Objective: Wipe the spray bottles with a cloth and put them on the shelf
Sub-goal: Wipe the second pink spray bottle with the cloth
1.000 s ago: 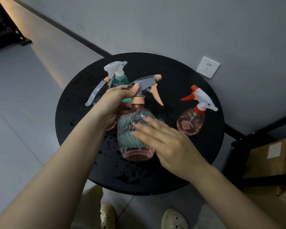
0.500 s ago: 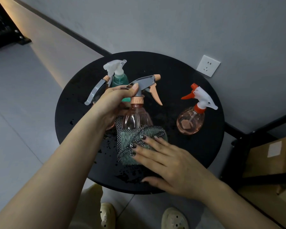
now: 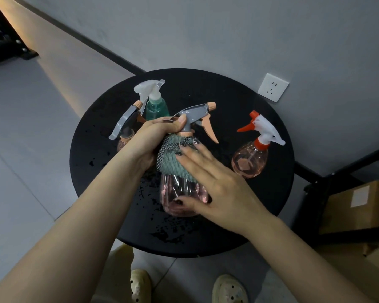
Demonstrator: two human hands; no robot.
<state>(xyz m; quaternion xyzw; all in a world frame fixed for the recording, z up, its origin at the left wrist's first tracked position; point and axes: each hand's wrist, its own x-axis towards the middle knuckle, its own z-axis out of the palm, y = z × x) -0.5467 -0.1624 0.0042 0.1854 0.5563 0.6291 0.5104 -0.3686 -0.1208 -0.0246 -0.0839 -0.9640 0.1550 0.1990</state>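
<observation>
Pink bottle point(image 3: 182, 193) at frame centre on the black table point(image 3: 239, 101), upright. Left hand point(image 3: 153, 138) clamps its neck; right hand point(image 3: 214, 182), fingers straight, presses the cloth point(image 3: 171, 158) against the shoulder. Next stroke likely runs down that axis.

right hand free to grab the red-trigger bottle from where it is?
Probably yes, once it lets go. The right hand lies flat, pressing the cloth on the pink bottle. The red-trigger bottle stands apart on that hand's side of the table, with nothing in the gap.
</observation>
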